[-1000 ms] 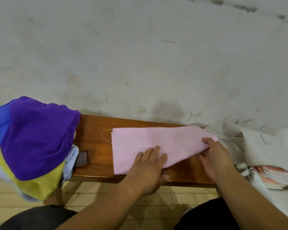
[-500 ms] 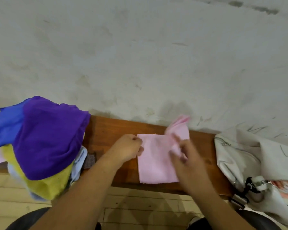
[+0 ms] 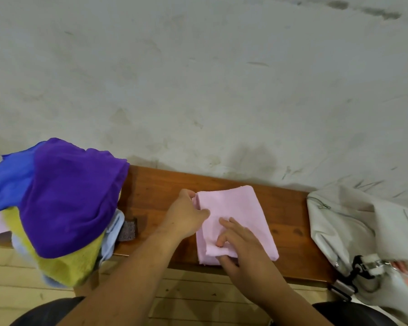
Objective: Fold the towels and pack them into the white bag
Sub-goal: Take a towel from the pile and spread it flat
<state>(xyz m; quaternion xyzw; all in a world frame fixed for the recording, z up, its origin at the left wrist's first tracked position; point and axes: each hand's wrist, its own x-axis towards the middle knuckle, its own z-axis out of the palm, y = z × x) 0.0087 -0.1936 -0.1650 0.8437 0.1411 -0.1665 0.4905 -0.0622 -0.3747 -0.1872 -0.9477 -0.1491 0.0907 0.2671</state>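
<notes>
A pink towel (image 3: pixel 240 208) lies folded into a rough rectangle on the middle of a brown wooden bench (image 3: pixel 285 208), its near edge level with the bench's near edge. The left hand (image 3: pixel 186 217) is at the towel's far left corner, fingers curled round the left edge and thumb pressed on top of the cloth. The right hand (image 3: pixel 243 252) is at the near left part of the towel, pinching a small raised fold there, curled fingers above and thumb at the near edge (how much cloth sits inside the pinch cannot be made out).

The white bag (image 3: pixel 344 222) slumps on the right end of the bench, apart from the towel, with a black and metal clip (image 3: pixel 358 269) hanging at its near side. On the left end sits a heap of unfolded towels: a purple towel (image 3: pixel 68 196) on top, a blue towel (image 3: pixel 12 184) to its left, a yellow-green towel (image 3: pixel 68 267) beneath and drooping over the near edge, and a light blue towel (image 3: pixel 113 236) showing at the right side of the heap. A stained grey wall (image 3: pixel 198 78) rises just beyond the bench, and pale wooden floorboards (image 3: pixel 21 278) show below it.
</notes>
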